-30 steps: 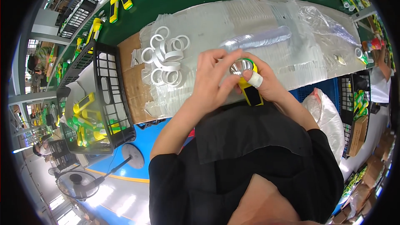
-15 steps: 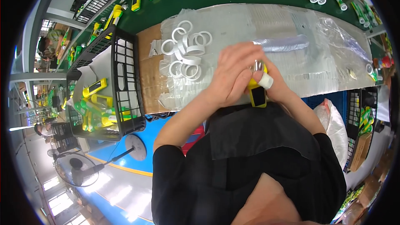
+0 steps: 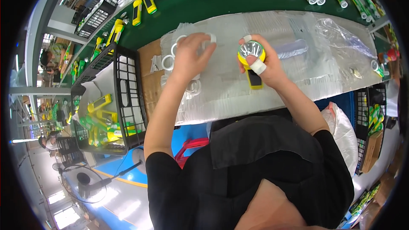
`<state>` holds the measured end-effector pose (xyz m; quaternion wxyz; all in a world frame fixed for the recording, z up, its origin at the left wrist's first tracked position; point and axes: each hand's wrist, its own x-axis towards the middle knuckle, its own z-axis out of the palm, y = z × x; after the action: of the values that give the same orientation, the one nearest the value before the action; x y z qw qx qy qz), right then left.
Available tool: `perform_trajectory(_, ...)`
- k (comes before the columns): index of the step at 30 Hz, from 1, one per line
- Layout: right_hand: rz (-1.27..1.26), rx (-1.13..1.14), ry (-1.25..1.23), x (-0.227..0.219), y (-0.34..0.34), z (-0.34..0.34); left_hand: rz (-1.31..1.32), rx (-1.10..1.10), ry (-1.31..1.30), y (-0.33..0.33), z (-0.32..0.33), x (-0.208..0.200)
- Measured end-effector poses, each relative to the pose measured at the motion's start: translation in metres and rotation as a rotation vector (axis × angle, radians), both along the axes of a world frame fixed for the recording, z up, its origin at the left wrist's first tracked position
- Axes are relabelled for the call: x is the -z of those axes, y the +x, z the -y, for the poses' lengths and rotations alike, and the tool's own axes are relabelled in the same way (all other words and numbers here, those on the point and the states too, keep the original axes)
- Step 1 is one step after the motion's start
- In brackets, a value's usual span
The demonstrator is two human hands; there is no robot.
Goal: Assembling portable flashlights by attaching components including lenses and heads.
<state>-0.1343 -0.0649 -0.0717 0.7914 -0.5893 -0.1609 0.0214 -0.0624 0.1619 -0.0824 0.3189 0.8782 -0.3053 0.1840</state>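
**Yellow-and-green flashlight with a round silver reflector (image 3: 251, 50) gripped, bare left hand (image 3: 191, 56) poised over the rings**

With twelve o'clock taken as straight ahead of the wearer, the flashlight is held above the grey, film-covered worktop (image 3: 230, 107), its reflector turned up toward the camera and its handle pointed to six o'clock. It is clamped between the thumb and fingers of the right hand (image 3: 272, 66), on which white finger wraps (image 3: 258, 65) are worn.

At nine o'clock from the flashlight, the loose white rings (image 3: 168, 62) are partly covered by the left hand. Its fingers are curved; something white is seen at the fingertips, but whether a ring is pinched there or a wrap is worn cannot be told. At three o'clock, a ridged row of clear plastic (image 3: 293, 49) is laid.

The step in hand is judged to be the picking out of a ring. For the next move, one ring seems to need parting cleanly from its neighbours, with the flashlight held steady.
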Motion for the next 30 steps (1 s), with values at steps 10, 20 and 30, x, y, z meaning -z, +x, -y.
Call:
perform_trajectory(10,0.177,0.001,-0.104,0.008,0.005,0.008,0.064,0.26,-0.347,-0.05,0.057,-0.034)
perform_trajectory(20,0.267,0.059,-0.094,0.004,0.004,0.027,0.088,0.283,-0.203,-0.054,0.063,-0.049)
perform_trajectory(30,0.721,-0.091,-0.962,-0.085,0.011,0.095,0.081,0.304,-0.105,-0.057,0.095,-0.059)
